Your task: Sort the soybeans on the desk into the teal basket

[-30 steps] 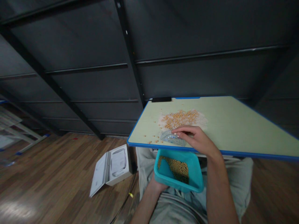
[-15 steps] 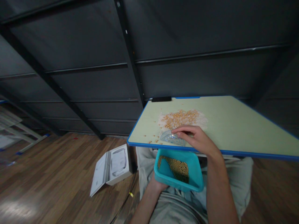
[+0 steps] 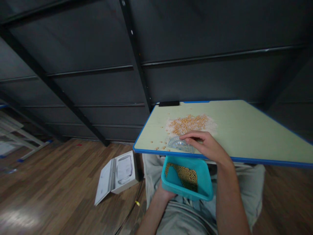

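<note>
My left hand [image 3: 165, 192] holds a teal plastic tub [image 3: 187, 195] from below, over my lap and just under the table's front edge; most of its fingers are hidden beneath the tub. Soybeans [image 3: 187, 174] cover part of the tub's bottom. On the table, my right hand [image 3: 204, 142] pinches the upper edge of a clear protractor [image 3: 179, 144], which lies close to the front edge. Behind it spreads a heap of soybeans [image 3: 188, 123] mixed with pale, white grains [image 3: 211, 126]. Several loose beans [image 3: 162, 148] lie left of the protractor.
The light green tabletop [image 3: 251, 133] has a blue rim. A black flat object [image 3: 169, 103] sits at its far left edge, near the dark panelled wall [image 3: 195, 39]. On the wooden floor, left, are an open white box [image 3: 126, 171] and a black cable [image 3: 130, 212].
Almost nothing differs. The protractor, tub and both hands stay practically in place.
</note>
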